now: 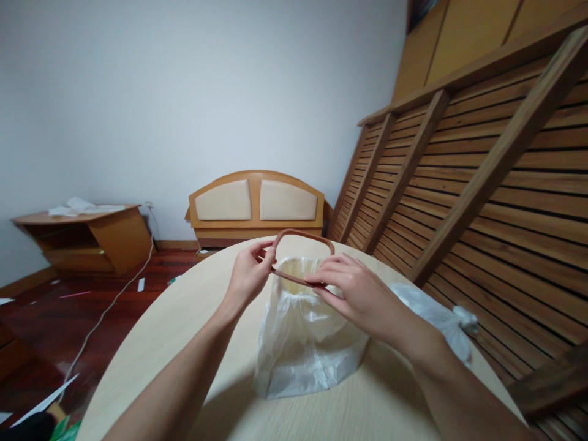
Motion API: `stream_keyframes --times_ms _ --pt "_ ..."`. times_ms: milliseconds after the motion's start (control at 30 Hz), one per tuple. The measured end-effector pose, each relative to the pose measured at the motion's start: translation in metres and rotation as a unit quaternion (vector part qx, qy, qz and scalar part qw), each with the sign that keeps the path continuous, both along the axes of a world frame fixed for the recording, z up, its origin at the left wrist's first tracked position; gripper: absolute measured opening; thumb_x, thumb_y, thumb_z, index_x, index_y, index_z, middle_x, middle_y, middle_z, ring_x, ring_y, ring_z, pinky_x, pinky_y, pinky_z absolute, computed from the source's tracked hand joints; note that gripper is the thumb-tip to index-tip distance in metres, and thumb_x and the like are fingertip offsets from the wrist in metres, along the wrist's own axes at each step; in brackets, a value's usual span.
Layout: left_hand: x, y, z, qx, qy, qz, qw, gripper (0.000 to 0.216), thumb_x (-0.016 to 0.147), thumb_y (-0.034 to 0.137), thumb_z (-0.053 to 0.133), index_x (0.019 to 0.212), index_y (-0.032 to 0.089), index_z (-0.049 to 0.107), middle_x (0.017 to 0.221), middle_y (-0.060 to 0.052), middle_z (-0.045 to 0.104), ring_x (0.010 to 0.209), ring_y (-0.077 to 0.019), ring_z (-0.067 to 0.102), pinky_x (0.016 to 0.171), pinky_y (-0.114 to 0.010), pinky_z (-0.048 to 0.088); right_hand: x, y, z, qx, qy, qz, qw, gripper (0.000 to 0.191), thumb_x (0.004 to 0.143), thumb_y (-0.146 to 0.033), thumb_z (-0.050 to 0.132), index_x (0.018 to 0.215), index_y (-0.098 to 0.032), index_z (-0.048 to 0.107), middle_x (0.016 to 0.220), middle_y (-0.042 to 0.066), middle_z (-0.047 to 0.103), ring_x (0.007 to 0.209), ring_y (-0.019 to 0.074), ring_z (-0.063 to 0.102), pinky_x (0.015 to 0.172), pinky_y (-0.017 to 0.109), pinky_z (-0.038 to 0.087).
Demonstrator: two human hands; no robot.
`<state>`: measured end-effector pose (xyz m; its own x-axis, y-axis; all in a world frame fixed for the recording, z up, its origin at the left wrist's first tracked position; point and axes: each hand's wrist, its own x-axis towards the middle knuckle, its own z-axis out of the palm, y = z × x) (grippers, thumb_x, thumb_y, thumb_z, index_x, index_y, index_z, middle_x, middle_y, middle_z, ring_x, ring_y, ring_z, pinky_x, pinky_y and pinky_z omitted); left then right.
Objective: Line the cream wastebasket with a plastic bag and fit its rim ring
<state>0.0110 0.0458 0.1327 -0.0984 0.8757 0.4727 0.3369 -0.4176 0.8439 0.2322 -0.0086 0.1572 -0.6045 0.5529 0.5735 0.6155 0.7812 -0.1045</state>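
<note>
My left hand (252, 269) pinches the left side of a brown, rounded-rectangular rim ring (301, 233). On its near right side, my right hand (351, 288) grips the same ring, thumb below and fingers above. The ring is held tilted just over the mouth of a small trash bin (298, 269) with a pale yellowish inside. A translucent white plastic bag (312, 349) lines the bin and hangs loosely down its outside to the table. Whether the ring touches the bag I cannot tell.
The bin stands on a round pale wooden table (184, 343). Right of it lies a knotted white plastic bag (432, 315). A slatted wooden frame (459, 202) leans beyond the table. A headboard (257, 202) and a low cabinet (110, 239) stand by the wall.
</note>
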Motion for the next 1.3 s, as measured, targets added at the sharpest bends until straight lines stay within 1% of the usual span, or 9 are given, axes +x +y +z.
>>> stream_keyframes --times_ms 167,333,467,600,700,900,1067,1167,1300 --pt "-0.001 -0.001 -0.002 0.008 0.055 0.032 0.998 0.045 0.084 0.041 0.058 0.114 0.010 0.073 0.067 -0.005 0.070 0.061 -0.0178 0.063 0.053 -0.024 0.044 0.007 0.014 0.000 -0.015 0.149 -0.043 0.988 0.016 0.093 -0.027 0.062 0.103 -0.023 0.074 0.104 0.006 0.074 0.102 0.0217 0.064 0.095 0.039 0.049" --pt "0.002 -0.004 -0.003 0.016 0.074 0.039 0.996 0.043 0.082 0.032 0.057 0.118 0.011 0.072 0.062 -0.002 0.067 0.060 -0.0175 0.064 0.054 -0.024 0.044 0.019 0.047 -0.016 -0.083 0.304 -0.143 0.938 0.036 0.087 -0.036 0.064 0.117 -0.018 0.070 0.095 0.008 0.070 0.079 0.0192 0.066 0.070 0.034 0.055" --pt "0.007 -0.010 -0.001 0.010 0.063 0.027 0.998 0.046 0.080 0.028 0.057 0.121 0.012 0.070 0.062 0.000 0.066 0.058 -0.0169 0.063 0.054 -0.024 0.045 0.024 0.062 -0.027 -0.179 0.336 -0.123 0.916 0.042 0.085 -0.041 0.065 0.118 -0.015 0.068 0.081 0.005 0.072 0.068 0.0169 0.064 0.066 0.032 0.054" --pt "0.009 -0.013 0.000 0.007 0.073 0.017 0.997 0.047 0.080 0.026 0.057 0.123 0.013 0.069 0.059 0.002 0.063 0.055 -0.0153 0.060 0.053 -0.023 0.044 0.024 0.065 -0.029 -0.212 0.332 -0.102 0.913 0.042 0.086 -0.041 0.064 0.119 -0.015 0.069 0.077 0.005 0.072 0.066 0.0172 0.065 0.063 0.031 0.054" --pt "0.008 -0.012 -0.002 0.001 0.081 -0.001 0.997 0.044 0.084 0.031 0.056 0.121 0.012 0.070 0.063 0.000 0.066 0.055 -0.0147 0.059 0.052 -0.022 0.042 0.024 0.065 -0.028 -0.218 0.314 -0.095 0.919 0.044 0.087 -0.040 0.062 0.123 -0.014 0.069 0.083 0.006 0.074 0.071 0.0183 0.067 0.069 0.033 0.056" --pt "0.006 -0.005 -0.005 -0.005 0.060 -0.039 0.997 0.041 0.090 0.038 0.050 0.109 0.012 0.075 0.071 -0.005 0.073 0.062 -0.0175 0.063 0.057 -0.025 0.047 0.023 0.066 -0.029 -0.234 0.328 -0.097 0.910 0.038 0.089 -0.035 0.060 0.121 -0.017 0.072 0.122 0.012 0.073 0.107 0.0257 0.070 0.098 0.045 0.052" --pt "0.003 0.000 -0.004 -0.029 0.043 -0.032 0.998 0.034 0.089 0.027 0.049 0.104 0.014 0.077 0.085 -0.008 0.079 0.079 -0.0223 0.070 0.073 -0.032 0.055 0.022 0.068 -0.032 -0.260 0.327 -0.088 0.904 0.039 0.091 -0.034 0.057 0.124 -0.018 0.070 0.126 0.010 0.071 0.116 0.0265 0.067 0.106 0.048 0.048" --pt "0.003 0.002 -0.003 -0.032 0.041 -0.059 0.997 0.034 0.090 0.025 0.051 0.110 0.015 0.076 0.107 -0.010 0.078 0.091 -0.0236 0.071 0.081 -0.035 0.057 0.022 0.068 -0.033 -0.257 0.338 -0.082 0.902 0.039 0.091 -0.033 0.057 0.125 -0.018 0.070 0.128 0.010 0.070 0.118 0.0266 0.066 0.107 0.049 0.047" --pt "0.003 0.002 -0.004 -0.039 0.042 -0.081 0.995 0.039 0.094 0.026 0.047 0.121 0.014 0.071 0.119 -0.011 0.074 0.104 -0.0234 0.070 0.094 -0.037 0.055 0.021 0.070 -0.033 -0.240 0.358 -0.107 0.896 0.040 0.089 -0.032 0.060 0.125 -0.017 0.070 0.130 0.011 0.069 0.119 0.0271 0.065 0.109 0.047 0.045"
